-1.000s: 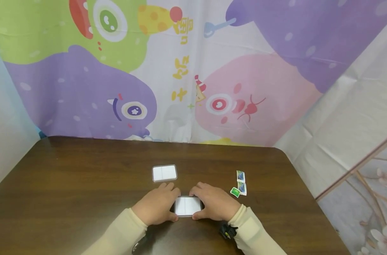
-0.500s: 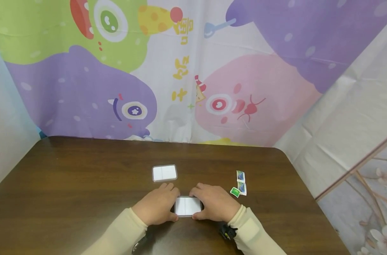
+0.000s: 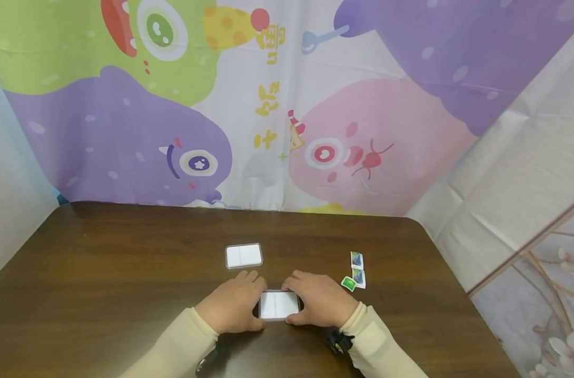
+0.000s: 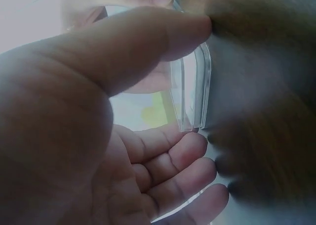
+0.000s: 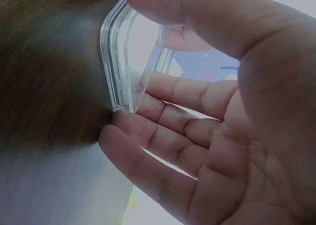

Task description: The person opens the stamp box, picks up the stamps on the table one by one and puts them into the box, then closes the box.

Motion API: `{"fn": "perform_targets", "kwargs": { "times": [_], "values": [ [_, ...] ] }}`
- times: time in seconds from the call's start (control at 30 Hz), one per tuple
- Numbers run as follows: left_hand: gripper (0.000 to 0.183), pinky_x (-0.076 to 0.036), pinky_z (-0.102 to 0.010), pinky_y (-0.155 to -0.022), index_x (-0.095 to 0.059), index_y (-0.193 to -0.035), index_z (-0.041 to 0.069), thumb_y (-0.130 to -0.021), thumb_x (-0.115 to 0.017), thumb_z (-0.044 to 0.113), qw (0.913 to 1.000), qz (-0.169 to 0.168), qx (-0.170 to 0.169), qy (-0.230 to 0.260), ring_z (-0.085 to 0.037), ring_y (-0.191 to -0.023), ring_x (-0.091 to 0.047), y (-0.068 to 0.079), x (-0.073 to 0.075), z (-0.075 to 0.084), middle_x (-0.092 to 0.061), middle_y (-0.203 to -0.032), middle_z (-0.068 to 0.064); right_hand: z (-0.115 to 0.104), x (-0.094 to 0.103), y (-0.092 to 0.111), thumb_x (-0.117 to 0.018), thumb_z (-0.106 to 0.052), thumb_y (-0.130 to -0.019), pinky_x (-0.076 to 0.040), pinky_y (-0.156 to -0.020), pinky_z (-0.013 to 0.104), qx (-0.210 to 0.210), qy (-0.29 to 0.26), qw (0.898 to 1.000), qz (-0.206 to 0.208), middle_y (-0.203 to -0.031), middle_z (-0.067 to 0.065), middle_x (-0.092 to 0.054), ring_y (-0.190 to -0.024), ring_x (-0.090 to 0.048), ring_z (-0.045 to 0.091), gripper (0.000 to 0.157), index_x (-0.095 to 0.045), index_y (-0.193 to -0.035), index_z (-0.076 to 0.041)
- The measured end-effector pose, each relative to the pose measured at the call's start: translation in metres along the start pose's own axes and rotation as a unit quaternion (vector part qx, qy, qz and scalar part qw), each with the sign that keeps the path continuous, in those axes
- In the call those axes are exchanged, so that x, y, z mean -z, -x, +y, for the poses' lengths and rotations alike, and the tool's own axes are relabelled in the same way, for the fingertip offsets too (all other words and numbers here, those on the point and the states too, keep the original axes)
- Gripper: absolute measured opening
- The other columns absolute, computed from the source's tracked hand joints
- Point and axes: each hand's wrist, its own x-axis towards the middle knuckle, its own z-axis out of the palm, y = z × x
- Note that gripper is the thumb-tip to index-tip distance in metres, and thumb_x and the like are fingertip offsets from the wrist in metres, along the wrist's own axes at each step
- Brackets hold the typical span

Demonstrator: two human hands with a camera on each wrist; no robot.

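Note:
A small clear plastic case (image 3: 279, 305) with a white inside lies on the brown table between both hands, near the front. My left hand (image 3: 232, 304) grips its left end, thumb on the near edge and fingers at the far edge. At the opposite end my right hand (image 3: 322, 302) holds it in the same way. Both wrist views show the clear layered wall of the case (image 4: 192, 91) between thumb and fingers, with fingertips down at the tabletop.
Behind the hands, slightly left, lies a second flat clear-rimmed white piece (image 3: 244, 255). To the right are two small picture cards (image 3: 357, 260) and a green one (image 3: 348, 284). A printed cartoon curtain (image 3: 258, 105) hangs along the table's (image 3: 126, 262) back edge.

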Motion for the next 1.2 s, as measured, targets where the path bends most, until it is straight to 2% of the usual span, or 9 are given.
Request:
{"fn": "perform_targets", "kwargs": {
  "times": [0.47,1.2],
  "values": [
    [0.052,-0.048,-0.037,-0.073,-0.060,-0.103,0.005,-0.072,-0.092,0.033,0.9999,0.012,-0.004,0.006,-0.019,-0.087,-0.047,-0.0027,0.0013,-0.0021,-0.053,-0.095,-0.002,0.0015,0.0018,-0.0005,-0.088,-0.038,-0.080,-0.049,-0.068,0.022,-0.024,-0.027,0.999,-0.002,-0.102,-0.007,-0.064,-0.077,-0.055,0.002,0.048,-0.069,-0.118,-0.014],
    [0.051,-0.048,-0.036,-0.076,-0.059,-0.102,0.004,-0.077,-0.092,0.035,0.9998,0.008,-0.017,-0.004,-0.019,-0.087,-0.046,0.0015,0.0004,-0.0028,-0.052,-0.094,-0.003,0.0017,-0.0002,-0.0002,-0.087,-0.038,-0.080,-0.049,-0.068,0.021,-0.022,-0.027,0.999,-0.007,-0.103,-0.008,-0.062,-0.077,-0.054,0.002,0.048,-0.069,-0.118,-0.015]
  ]
}}
